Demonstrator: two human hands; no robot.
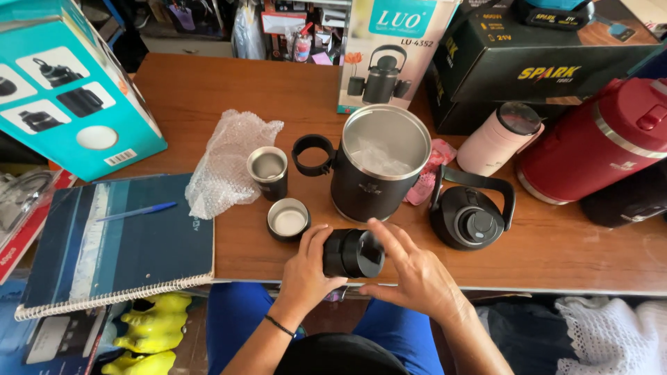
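At the near edge of the wooden worktop (208, 90), both hands hold a small black cylindrical cup (352, 253) lying on its side, just above the surface. The left hand (306, 267) wraps the cup's left end, its fingers clamped around it, with a thin dark band at the wrist. The right hand (413, 274) meets the cup from the right, thumb below and fingers (385, 232) curled over the top, closed on it too.

Just behind the hands stands a large black jug (379, 163), open at the top, with a steel inside and a ring-shaped handle (313, 154) on its left side. Left of the jug, two more small steel-lined black cups stand upright: one (268, 172) beside the handle, the other (288, 219) nearer the left hand. A crumpled sheet of bubble wrap (226, 160) lies beside them. Right of the jug rests its black lid with a carrying handle (469, 215).

Farther right are a pale pink tumbler (497, 139) and a red flask (597, 142) lying tilted. A spiral notebook (118, 243) with a blue pen (137, 211) sits at the left, below a teal box (66, 83).
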